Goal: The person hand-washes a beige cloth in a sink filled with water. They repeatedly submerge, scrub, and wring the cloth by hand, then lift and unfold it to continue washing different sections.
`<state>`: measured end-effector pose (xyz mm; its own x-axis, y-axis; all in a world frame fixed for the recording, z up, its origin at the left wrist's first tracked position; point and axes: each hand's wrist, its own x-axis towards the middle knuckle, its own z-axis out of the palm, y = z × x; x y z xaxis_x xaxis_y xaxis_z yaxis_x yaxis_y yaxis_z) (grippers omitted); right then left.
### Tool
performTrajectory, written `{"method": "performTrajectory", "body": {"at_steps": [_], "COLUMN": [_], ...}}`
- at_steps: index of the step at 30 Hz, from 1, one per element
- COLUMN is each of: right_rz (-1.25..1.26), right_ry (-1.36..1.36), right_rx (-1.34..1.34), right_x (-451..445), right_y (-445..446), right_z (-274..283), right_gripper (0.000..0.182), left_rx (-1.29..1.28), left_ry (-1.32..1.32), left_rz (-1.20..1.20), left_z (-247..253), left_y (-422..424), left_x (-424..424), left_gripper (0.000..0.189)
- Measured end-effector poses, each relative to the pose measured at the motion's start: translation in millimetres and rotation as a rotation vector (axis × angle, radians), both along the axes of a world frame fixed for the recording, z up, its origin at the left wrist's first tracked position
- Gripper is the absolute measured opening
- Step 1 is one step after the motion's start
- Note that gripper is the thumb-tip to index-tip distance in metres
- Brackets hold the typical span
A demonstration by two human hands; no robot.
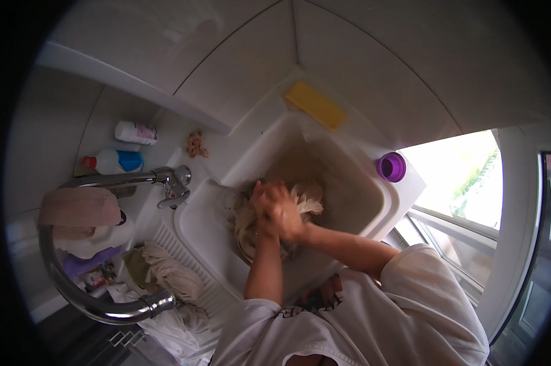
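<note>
My left hand and my right hand are pressed together over a bundle of wet beige cloth in the white sink basin. The fingers overlap and are slightly blurred. Folds of the cloth show on both sides of the hands, and its middle is hidden under them. Whether any cloth is caught between the palms cannot be made out. Cloudy brownish water fills the far part of the basin around the bundle.
A chrome faucet arches over the left side, near two plastic bottles. Cloths lie on the ribbed drainboard. A yellow sponge and a purple cup sit on the rim, beside an open window.
</note>
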<state>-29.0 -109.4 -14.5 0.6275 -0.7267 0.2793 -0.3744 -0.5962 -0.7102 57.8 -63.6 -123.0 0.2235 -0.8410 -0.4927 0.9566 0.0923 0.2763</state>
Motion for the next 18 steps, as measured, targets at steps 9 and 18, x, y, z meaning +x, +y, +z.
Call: {"method": "performTrajectory", "body": {"at_steps": [9, 18], "right_rz": [0.211, -0.107], "right_ry": [-0.026, 0.141], "right_rx": [-0.217, 0.606], "right_x": [0.0, -7.5], "right_y": [12.2, -99.0], "right_z": [-11.0, -71.5], "right_gripper": [0.02, 0.026], "left_rx": [-0.042, 0.621], "left_ry": [-0.067, -0.482], "left_rz": [-0.039, -0.127], "left_z": [56.6, 58.5], "left_y": [10.7, -25.4], "left_x": [-25.9, -24.1], "left_gripper": [0.045, 0.05]}}
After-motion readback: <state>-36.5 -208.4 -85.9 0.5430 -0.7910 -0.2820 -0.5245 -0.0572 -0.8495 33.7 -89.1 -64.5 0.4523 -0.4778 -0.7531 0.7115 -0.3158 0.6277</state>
